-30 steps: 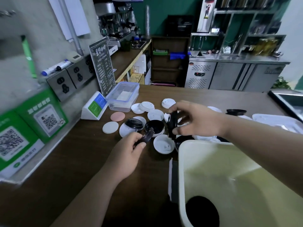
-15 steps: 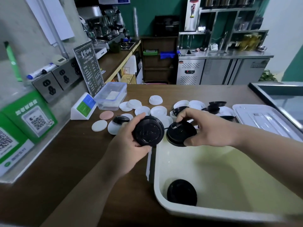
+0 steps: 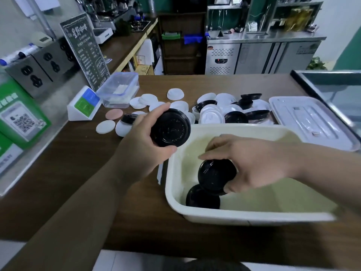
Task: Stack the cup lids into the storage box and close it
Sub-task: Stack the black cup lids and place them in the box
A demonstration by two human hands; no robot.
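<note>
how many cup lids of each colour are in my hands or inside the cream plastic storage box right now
black round plastic cup lids: 3 (left-hand lid gripped by the left hand, right-hand lid gripped by the right hand, bottom lid lying in the cream plastic storage box)
white round plastic cup lids: 0 (all on the brown wooden counter)
total: 3

menu board (image 3: 85,51) | clear container (image 3: 119,90) | green QR sign (image 3: 21,118) | wall sockets (image 3: 33,75)

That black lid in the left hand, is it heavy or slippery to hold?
Probably light: the left hand holds the black lid by its rim between thumb and fingers. Its glossy surface may be slippery. Being round, it might roll on edge.
</note>
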